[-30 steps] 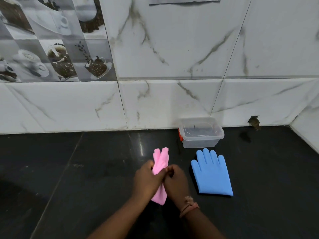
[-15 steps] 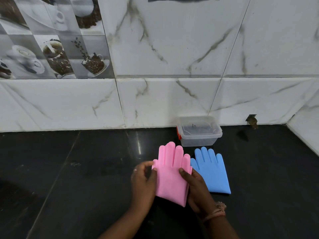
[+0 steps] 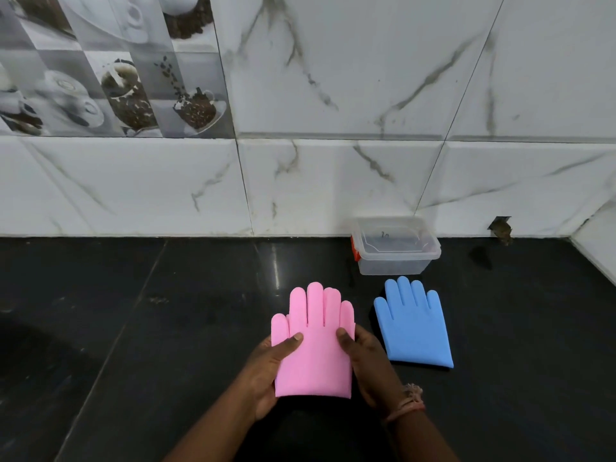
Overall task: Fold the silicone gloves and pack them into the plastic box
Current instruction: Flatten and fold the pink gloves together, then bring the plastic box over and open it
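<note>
pink glove (image 3: 313,348): flat, unfolded | blue glove (image 3: 415,328): flat on counter | plastic box (image 3: 395,245): lidded, by wall

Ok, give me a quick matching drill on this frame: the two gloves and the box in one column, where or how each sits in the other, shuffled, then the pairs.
Things:
1. pink glove
2. blue glove
3. plastic box

States:
A. stands against the tiled wall, lid on
B. held spread flat between the left hand and right hand
C. lies flat and untouched on the black counter, fingers toward the wall

Pairs: 1-B, 2-C, 3-A
</note>
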The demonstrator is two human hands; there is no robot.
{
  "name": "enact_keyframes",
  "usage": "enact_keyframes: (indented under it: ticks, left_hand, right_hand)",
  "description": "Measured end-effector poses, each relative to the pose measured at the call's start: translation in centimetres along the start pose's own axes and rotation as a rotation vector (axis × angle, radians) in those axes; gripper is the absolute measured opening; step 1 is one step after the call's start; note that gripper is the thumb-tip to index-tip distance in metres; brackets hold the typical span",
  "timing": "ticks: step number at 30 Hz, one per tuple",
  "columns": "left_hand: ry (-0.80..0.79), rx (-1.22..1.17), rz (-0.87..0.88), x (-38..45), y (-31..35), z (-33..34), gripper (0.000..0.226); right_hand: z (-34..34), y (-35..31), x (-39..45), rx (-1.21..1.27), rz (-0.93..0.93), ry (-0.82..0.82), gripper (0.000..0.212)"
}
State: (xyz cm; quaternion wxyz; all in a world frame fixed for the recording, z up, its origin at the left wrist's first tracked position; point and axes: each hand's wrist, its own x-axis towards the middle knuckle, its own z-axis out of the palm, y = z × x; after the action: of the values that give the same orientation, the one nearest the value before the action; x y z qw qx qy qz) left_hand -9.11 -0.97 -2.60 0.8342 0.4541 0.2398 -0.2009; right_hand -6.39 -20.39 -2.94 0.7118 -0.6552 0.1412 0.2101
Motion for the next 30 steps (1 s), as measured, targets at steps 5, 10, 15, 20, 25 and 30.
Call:
enact_keyframes:
  ticks: [5, 10, 15, 20, 25, 30]
  left_hand:
    - [0.081, 0.068, 0.063, 0.1, -0.3, 0.7, 0.037]
    - [0.196, 0.185, 0.027, 1.6, -0.9, 1.3, 0.028]
    - [0.225, 0.298, 0.074, 3.9, 0.1, 2.5, 0.030]
    - [0.282, 0.446, 0.116, 5.9, 1.0, 4.7, 0.036]
    - [0.335, 0.689, 0.112, 6.7, 1.0, 5.5, 0.049]
    - [0.411, 0.788, 0.124, 5.8, 1.2, 5.4, 0.062]
  right_hand:
    - [0.8, 0.0, 0.8, -0.357, -0.055, 0.128, 0.029]
    - [-0.1, 0.8, 1.6, -0.560, -0.051, 0.243, 0.022]
    - [-2.3, -1.2, 2.6, -0.601, -0.128, 0.335, 0.030]
    - [-2.4, -2.5, 4.7, -0.789, -0.194, 0.531, 0.034]
    - [-1.8, -0.5, 5.5, -1.116, -0.207, 0.524, 0.051]
    - [-3.2, -1.1, 5.5, -1.038, -0.339, 0.634, 0.022]
